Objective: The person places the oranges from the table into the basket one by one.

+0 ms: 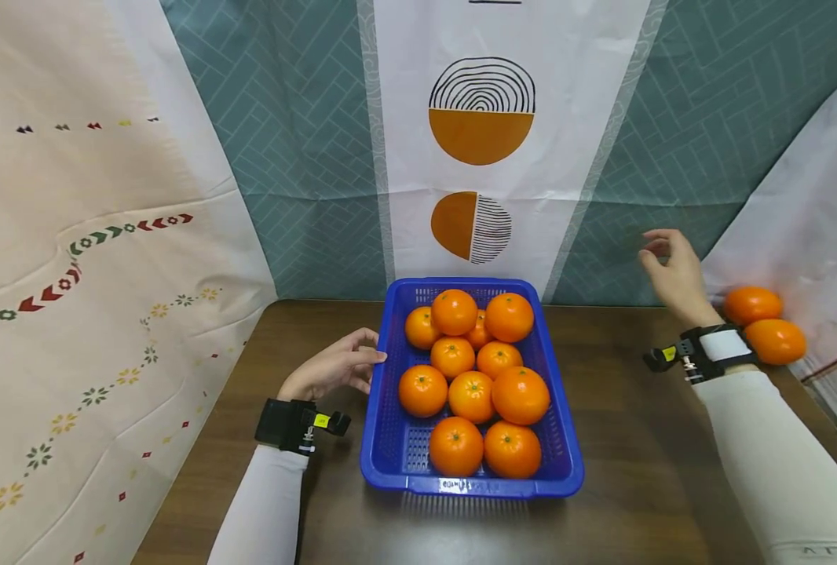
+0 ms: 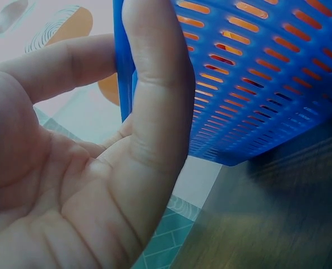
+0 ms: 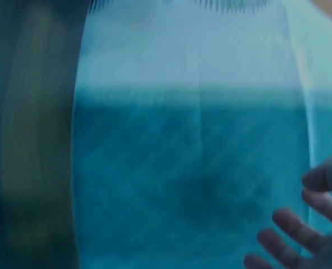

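A blue plastic basket (image 1: 570, 475) with slotted walls stands on the wooden table, holding several oranges (image 1: 456, 447) of mixed size, some stacked at the far end. At its left side, my left hand (image 1: 334, 365) grips the rim. In the left wrist view the thumb is at the rim's edge and fingers curl under it against the slotted wall (image 2: 278, 61). Off to the basket's right, my right hand (image 1: 676, 275) is raised in the air with loosely bent fingers and holds nothing. Its spread fingers (image 3: 292, 227) also show at the right wrist view's lower corner.
Two more oranges (image 1: 775, 341) lie at the table's right side, near my right wrist. Behind the table (image 1: 623, 439) hangs a teal and white patterned cloth (image 1: 305, 157). A cream embroidered cloth (image 1: 72, 392) borders the left side, a pale one (image 1: 814, 212) the right.
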Demonstrator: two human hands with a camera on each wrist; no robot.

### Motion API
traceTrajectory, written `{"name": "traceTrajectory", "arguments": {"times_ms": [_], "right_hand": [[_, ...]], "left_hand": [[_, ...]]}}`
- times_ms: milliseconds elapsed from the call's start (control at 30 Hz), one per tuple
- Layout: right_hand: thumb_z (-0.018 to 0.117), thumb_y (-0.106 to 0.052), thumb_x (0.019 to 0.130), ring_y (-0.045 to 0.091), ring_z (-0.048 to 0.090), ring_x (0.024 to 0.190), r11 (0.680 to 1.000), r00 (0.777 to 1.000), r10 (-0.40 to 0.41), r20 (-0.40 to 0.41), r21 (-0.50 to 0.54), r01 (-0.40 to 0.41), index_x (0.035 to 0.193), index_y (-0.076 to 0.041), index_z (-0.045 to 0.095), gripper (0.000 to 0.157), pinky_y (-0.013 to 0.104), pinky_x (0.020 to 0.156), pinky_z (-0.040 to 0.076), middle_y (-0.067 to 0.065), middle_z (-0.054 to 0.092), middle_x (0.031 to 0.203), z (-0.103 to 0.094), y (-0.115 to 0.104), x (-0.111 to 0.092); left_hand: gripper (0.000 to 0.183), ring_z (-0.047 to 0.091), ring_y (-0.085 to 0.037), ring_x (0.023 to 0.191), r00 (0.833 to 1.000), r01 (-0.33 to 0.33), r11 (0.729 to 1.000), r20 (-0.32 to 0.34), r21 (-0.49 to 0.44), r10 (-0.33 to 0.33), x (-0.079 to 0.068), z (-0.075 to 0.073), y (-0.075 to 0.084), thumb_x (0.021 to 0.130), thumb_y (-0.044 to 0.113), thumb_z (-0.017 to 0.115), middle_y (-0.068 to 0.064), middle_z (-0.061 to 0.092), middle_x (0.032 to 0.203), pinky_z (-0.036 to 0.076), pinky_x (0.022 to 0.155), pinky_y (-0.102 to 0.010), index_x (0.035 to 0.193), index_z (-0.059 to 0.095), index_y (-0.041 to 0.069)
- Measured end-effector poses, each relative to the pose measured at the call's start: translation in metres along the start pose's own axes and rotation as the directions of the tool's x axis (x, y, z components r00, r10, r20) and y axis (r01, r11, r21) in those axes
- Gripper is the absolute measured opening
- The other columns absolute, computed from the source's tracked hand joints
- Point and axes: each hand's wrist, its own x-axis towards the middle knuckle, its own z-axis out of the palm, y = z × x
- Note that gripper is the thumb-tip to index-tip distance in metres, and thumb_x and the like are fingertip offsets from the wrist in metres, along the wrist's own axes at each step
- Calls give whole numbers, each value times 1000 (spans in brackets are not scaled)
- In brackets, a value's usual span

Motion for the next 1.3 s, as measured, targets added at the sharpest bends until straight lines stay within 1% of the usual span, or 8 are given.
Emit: {"name": "traceTrajectory", "arguments": {"times_ms": [133, 200, 367, 500, 600, 800, 1067, 1300], "right_hand": [[44, -16, 106, 29, 45, 105, 983, 986, 153, -70, -91, -159, 144, 9, 41, 46, 27, 81, 33, 32, 47, 130, -29, 33, -7], [42, -18, 104, 41, 44, 107, 961, 968, 235, -89, -128, -245, 146, 10, 39, 50, 30, 78, 32, 35, 44, 133, -43, 48, -12], [40, -18, 100, 52, 42, 112, 904, 917, 377, -127, -165, -395, 148, 13, 36, 58, 33, 74, 31, 40, 40, 133, -76, 85, -27], [39, -15, 99, 55, 35, 120, 860, 881, 442, -172, -198, -470, 148, 15, 35, 58, 49, 84, 35, 42, 36, 130, -92, 107, -40], [35, -14, 99, 58, 28, 132, 825, 854, 480, -201, -227, -517, 149, 15, 34, 57, 63, 98, 29, 44, 32, 134, -97, 117, -47], [30, -20, 102, 59, 17, 143, 752, 786, 592, -180, -228, -618, 154, 15, 25, 63, 69, 114, 22, 45, 16, 152, -103, 126, -56], [30, -27, 103, 61, 15, 143, 755, 802, 568, -184, -272, -597, 148, 17, 32, 63, 71, 114, 10, 49, 20, 148, -104, 139, -61], [38, -25, 100, 68, 23, 130, 772, 850, 522, -75, -381, -508, 135, 25, 34, 60, 70, 107, 24, 56, 27, 133, -107, 156, -68]], "left_hand": [[33, 71, -22, 79, 1000, 1, 1000, -2, -2, -1, 0, 0, 0, 106, 13, 57, -13, 66, 103, 65, 72, -36, 132, 39, 2], [33, 71, -22, 79, 1000, 1, 1000, -2, 0, -1, 0, -1, 0, 106, 13, 57, -13, 66, 103, 65, 72, -36, 132, 39, 2], [33, 71, -22, 79, 1000, 5, 1000, 0, -5, -5, 1, 0, 0, 106, 13, 57, -13, 67, 102, 65, 72, -36, 132, 39, 3], [32, 71, -22, 77, 1000, 7, 1000, -1, -13, -7, 2, 1, 1, 105, 12, 57, -12, 67, 100, 64, 72, -36, 131, 40, 3], [32, 71, -21, 75, 1000, 9, 1000, -9, -13, -9, 1, 1, 2, 105, 12, 58, -12, 67, 98, 64, 71, -35, 130, 41, 3], [34, 71, -21, 76, 1000, 9, 1000, -6, -16, -10, 1, 0, 0, 104, 13, 59, -12, 67, 99, 64, 71, -35, 131, 40, 3], [35, 71, -22, 76, 1000, 11, 1000, -13, -12, -11, 2, -1, -1, 104, 14, 60, -12, 67, 101, 65, 72, -36, 131, 41, 3], [34, 72, -22, 76, 1000, 12, 1000, -13, -9, -12, 2, -1, 0, 104, 13, 59, -12, 68, 100, 65, 71, -36, 131, 40, 4]]}}
